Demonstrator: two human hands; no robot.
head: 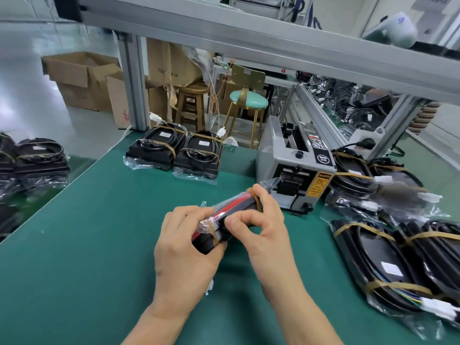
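A black unit with a red stripe (230, 209), wrapped in clear plastic and brown tape bands, is held on edge above the green mat (99, 232). My left hand (185, 247) grips its near end from below and the left. My right hand (263, 220) curls over its far end, thumb and forefinger pinching at the plastic and tape near the middle. The underside of the unit is hidden by my fingers.
A grey tape dispenser machine (296, 163) stands just behind my hands. Two bagged, taped black units (174, 151) lie at the mat's far edge. Several more bagged units (398, 250) crowd the right side, others (34, 158) sit at left. Stools and cardboard boxes stand beyond the bench.
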